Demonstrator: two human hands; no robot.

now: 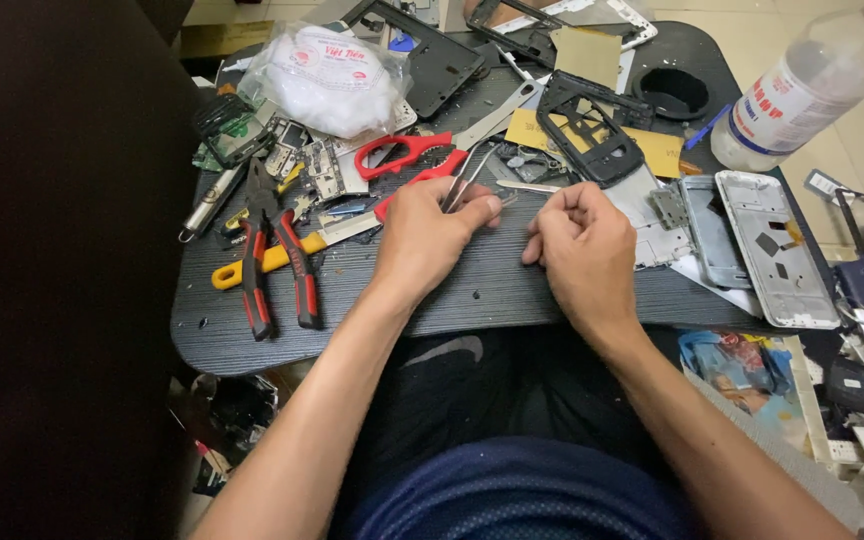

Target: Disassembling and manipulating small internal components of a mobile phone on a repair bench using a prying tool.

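The left hand is closed around a pair of metal tweezers, thumb and forefinger pinching the shanks together, and the tweezers' long axis runs up and slightly rightward away from the knuckles, toward the red-handled scissors that lie just behind them. The right hand sits just beside it on the dark ribbed worktop, fingers curled in and pressed together; it appears to pinch something small against the surface, but what that is cannot be told, since the fingers hide it. Between the two hands is a narrow gap, and a thin silvery strip lies just beyond it, nearer the right hand's knuckles than the left's. The tweezer tips seem to come down by the left fingertips, pointing across that gap toward the right hand. To the left, well apart, lie red-and-black pliers with their handles pointing toward the person. To the right rest grey phone frames, and a clear plastic bottle lies tilted at the far corner.
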